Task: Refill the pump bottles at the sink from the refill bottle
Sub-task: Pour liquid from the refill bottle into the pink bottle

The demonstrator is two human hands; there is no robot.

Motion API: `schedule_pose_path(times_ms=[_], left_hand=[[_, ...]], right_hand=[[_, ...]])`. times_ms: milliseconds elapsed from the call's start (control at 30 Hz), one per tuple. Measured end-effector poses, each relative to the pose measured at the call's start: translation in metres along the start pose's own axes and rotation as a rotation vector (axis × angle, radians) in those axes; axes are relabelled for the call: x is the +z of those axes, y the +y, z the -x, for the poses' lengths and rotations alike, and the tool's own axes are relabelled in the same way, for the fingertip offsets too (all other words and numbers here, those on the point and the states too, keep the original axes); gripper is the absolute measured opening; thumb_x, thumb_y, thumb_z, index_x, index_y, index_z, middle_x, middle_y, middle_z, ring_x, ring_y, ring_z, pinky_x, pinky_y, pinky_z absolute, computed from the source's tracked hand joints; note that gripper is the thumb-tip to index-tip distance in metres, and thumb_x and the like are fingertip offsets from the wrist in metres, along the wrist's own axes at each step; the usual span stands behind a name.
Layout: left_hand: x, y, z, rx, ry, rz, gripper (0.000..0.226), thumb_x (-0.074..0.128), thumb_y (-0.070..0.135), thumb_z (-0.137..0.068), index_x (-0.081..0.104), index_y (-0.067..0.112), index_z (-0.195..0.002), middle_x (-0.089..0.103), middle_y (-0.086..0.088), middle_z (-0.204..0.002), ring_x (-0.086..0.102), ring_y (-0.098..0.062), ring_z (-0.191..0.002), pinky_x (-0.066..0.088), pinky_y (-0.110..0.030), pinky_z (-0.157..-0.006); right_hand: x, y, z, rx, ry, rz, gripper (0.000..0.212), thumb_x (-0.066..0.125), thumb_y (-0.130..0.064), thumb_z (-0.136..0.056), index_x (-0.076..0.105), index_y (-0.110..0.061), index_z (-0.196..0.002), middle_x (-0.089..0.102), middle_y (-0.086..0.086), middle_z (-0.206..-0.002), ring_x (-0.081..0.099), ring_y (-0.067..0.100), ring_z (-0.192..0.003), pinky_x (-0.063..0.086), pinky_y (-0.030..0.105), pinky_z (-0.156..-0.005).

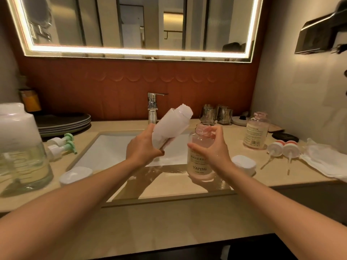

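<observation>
My left hand (pixel 143 147) grips a white refill bottle (pixel 171 126) by its base and holds it tilted over the sink, its open mouth pointing up and to the right. My right hand (pixel 214 147) wraps around a clear pink bottle (pixel 199 156) marked YAPING, which stands uncapped on the sink's front right rim. The refill bottle's mouth is above and left of the pink bottle's open neck, apart from it. A second uncapped pink bottle (pixel 256 133) stands further right on the counter.
Two pink-collared pump heads (pixel 283 149) lie right of the bottles beside a crumpled plastic bag (pixel 323 158). Two green pump heads (pixel 62 146) lie left of the sink (pixel 112 149). White caps (pixel 76 174) (pixel 244 164) rest on the counter. A large jar (pixel 20 147), plates (pixel 63 122), faucet (pixel 153 107) and glasses (pixel 216 114) stand around.
</observation>
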State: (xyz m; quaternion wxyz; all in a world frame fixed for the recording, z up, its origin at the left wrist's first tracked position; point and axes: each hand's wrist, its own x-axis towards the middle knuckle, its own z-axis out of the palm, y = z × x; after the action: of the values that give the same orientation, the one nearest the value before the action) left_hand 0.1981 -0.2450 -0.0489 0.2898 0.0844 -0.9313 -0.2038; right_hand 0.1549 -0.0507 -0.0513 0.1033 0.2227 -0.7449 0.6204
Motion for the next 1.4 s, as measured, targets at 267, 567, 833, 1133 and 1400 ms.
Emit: schedule_pose_path(times_ms=[267,567,833,1133,1400], left_hand=[[-0.008,-0.005,-0.009,0.177,0.032,-0.160,0.077,0.080,0.030,-0.069,0.037,0.026,-0.133,0.059,-0.002,-0.119,0.057,-0.024,-0.098,0.049,-0.034,-0.069],[-0.019,-0.008,-0.020,0.257,0.061,-0.314,0.075,0.078,0.030,-0.070,0.036,0.023,-0.132,0.057,-0.003,-0.115,0.057,-0.026,-0.094,0.049,-0.035,-0.065],[-0.033,-0.006,-0.031,0.358,0.113,-0.426,0.076,0.080,0.027,-0.068,0.039,0.020,-0.132,0.060,-0.005,-0.110,0.059,-0.026,-0.091,0.050,-0.036,-0.067],[-0.046,-0.002,-0.039,0.451,0.153,-0.528,0.073,0.082,0.026,-0.065,0.046,0.017,-0.128,0.063,-0.006,-0.103,0.060,-0.025,-0.081,0.048,-0.033,-0.059],[-0.052,0.001,-0.043,0.464,0.142,-0.582,0.076,0.083,0.028,-0.064,0.045,0.017,-0.128,0.063,-0.007,-0.103,0.061,-0.025,-0.081,0.053,-0.036,-0.062]], right_hand=[[0.005,0.004,0.007,-0.021,0.029,-0.025,0.066,0.078,-0.023,-0.073,0.030,-0.026,-0.118,0.053,-0.003,-0.116,0.055,0.014,-0.099,0.043,0.016,-0.069],[0.003,0.005,0.007,-0.021,0.014,-0.011,0.068,0.078,-0.024,-0.074,0.028,-0.027,-0.119,0.053,0.003,-0.123,0.054,0.016,-0.102,0.046,0.027,-0.080],[0.001,0.004,0.007,-0.006,-0.009,-0.015,0.070,0.077,-0.023,-0.075,0.027,-0.025,-0.124,0.052,0.004,-0.126,0.052,0.015,-0.101,0.043,0.021,-0.074],[0.001,0.003,0.007,0.012,-0.019,-0.019,0.072,0.077,-0.021,-0.075,0.026,-0.024,-0.126,0.051,0.006,-0.128,0.051,0.015,-0.102,0.042,0.026,-0.079],[0.000,0.004,0.007,0.012,-0.020,-0.022,0.073,0.077,-0.021,-0.074,0.026,-0.024,-0.126,0.051,0.007,-0.128,0.052,0.016,-0.103,0.043,0.025,-0.077]])
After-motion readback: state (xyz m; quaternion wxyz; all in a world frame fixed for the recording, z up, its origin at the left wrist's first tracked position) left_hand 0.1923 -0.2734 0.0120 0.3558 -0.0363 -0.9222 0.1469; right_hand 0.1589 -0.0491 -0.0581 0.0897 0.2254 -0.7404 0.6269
